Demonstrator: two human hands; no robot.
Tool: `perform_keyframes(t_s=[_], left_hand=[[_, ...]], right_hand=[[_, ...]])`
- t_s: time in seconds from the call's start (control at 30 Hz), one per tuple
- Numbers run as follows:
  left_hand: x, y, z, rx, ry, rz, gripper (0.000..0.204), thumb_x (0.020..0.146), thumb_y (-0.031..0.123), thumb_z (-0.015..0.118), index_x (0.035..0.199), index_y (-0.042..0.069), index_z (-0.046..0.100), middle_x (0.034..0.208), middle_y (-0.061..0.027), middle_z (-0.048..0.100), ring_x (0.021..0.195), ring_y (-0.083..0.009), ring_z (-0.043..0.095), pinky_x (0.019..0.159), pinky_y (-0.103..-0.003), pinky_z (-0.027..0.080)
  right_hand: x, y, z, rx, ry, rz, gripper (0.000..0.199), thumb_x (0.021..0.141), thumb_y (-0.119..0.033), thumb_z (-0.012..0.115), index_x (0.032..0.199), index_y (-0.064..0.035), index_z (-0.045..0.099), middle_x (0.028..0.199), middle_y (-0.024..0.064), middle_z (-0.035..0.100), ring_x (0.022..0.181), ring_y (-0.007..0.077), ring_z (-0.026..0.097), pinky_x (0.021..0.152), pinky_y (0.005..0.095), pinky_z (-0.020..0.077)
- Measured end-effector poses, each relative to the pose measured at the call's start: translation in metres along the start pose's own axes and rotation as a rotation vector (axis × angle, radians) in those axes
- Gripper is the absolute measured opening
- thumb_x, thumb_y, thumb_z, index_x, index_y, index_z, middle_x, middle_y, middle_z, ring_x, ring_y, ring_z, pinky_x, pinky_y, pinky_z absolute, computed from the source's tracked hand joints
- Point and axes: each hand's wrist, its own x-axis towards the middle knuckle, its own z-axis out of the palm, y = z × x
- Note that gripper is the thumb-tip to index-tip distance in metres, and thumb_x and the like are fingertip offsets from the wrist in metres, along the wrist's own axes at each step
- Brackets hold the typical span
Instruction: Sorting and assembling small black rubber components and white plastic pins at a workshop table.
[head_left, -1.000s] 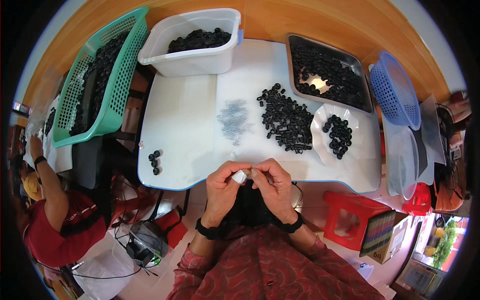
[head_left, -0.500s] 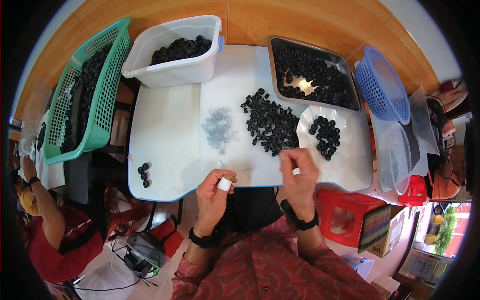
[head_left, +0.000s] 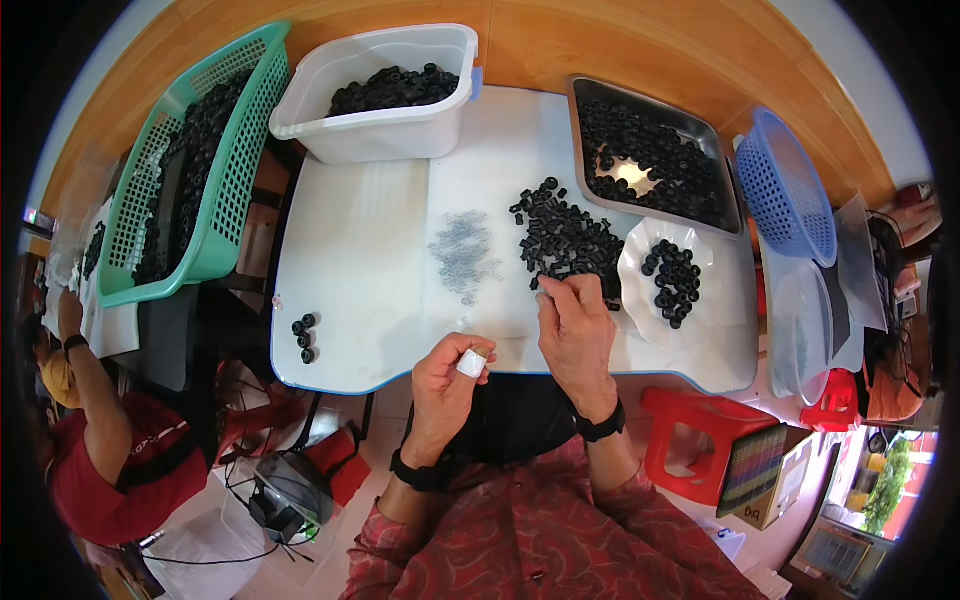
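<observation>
My left hand (head_left: pixel 442 400) is closed above the table's near edge, thumb and fingers together; white tape wraps its thumb. What it pinches, if anything, is too small to make out. At the near side of a heap of small black parts (head_left: pixel 565 238), my right hand (head_left: pixel 582 345) has thumb and forefinger pressed together. Its fingertips hide whatever they grip. Left of the heap lies a patch of tiny silvery pieces (head_left: pixel 464 250), perhaps springs. A white scalloped plate (head_left: pixel 640 299) with black ring-like parts (head_left: pixel 676 284) stands right of the heap.
Several black round parts (head_left: pixel 304 338) lie on the table's left. Behind are a white tub (head_left: pixel 385 140), a metal tray (head_left: pixel 655 212) and a blue basket (head_left: pixel 790 190); a green basket (head_left: pixel 225 200) stands left. A co-worker's arm (head_left: pixel 98 405) is far left, a red stool (head_left: pixel 690 440) right.
My right hand has turned, and its fingertips have moved up to the heap's near edge. My left hand stays closed near the table's edge. The whole view has shifted slightly.
</observation>
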Motion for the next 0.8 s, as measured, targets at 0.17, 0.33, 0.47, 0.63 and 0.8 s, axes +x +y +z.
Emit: perform_keyframes(t_s=[0.17,0.33,0.47,0.63,0.8], left_hand=[[-0.0002,0.0004,0.0003,-0.003,0.025,-0.01,0.014,0.101,0.009,0.061,0.106,-0.002,0.068,0.089,-0.0049,0.068,0.072,-0.0071,0.057,0.067,-0.021,0.047],[-0.0007,0.0016,-0.0002,-0.035,0.03,-0.014,0.014,0.101,0.01,0.061,0.107,-0.001,0.068,0.089,-0.0046,0.068,0.071,-0.0069,0.058,0.067,-0.021,0.048],[-0.0006,0.0027,-0.0009,-0.005,0.031,-0.017,0.015,0.101,0.01,0.061,0.108,-0.001,0.068,0.09,-0.0047,0.068,0.071,-0.0069,0.058,0.067,-0.021,0.048],[-0.0017,0.0023,-0.0033,-0.034,0.045,-0.033,0.015,0.102,0.007,0.058,0.11,-0.002,0.067,0.093,-0.0043,0.067,0.074,-0.0061,0.057,0.069,-0.021,0.049],[-0.0008,-0.0006,-0.0044,-0.089,0.049,-0.022,0.016,0.102,0.009,0.059,0.11,-0.001,0.067,0.093,-0.005,0.068,0.073,-0.0066,0.057,0.068,-0.022,0.049]], right_hand=[[-0.0029,0.0003,0.004,0.094,0.03,0.018,0.015,0.082,-0.003,0.073,0.096,-0.008,0.071,0.096,0.0092,0.058,0.074,0.0276,0.063,0.062,0.0376,0.0505],[-0.0056,-0.0017,0.0071,0.173,0.07,0.068,0.014,0.081,-0.002,0.074,0.093,-0.0078,0.07,0.095,0.0093,0.059,0.07,0.0259,0.063,0.06,0.0356,0.0501],[-0.0049,-0.005,0.0045,0.137,0.086,0.045,0.014,0.081,0.0,0.074,0.093,-0.0074,0.069,0.095,0.009,0.059,0.07,0.0256,0.064,0.059,0.036,0.0505],[-0.0043,-0.004,0.0054,0.135,0.091,0.046,0.015,0.081,0.001,0.074,0.092,-0.007,0.068,0.092,0.0083,0.06,0.067,0.0255,0.064,0.057,0.0351,0.0508],[-0.0037,-0.0074,0.0072,0.111,0.094,0.039,0.014,0.081,-0.002,0.075,0.092,-0.0077,0.069,0.09,0.0085,0.06,0.07,0.0271,0.064,0.06,0.0366,0.0516]])
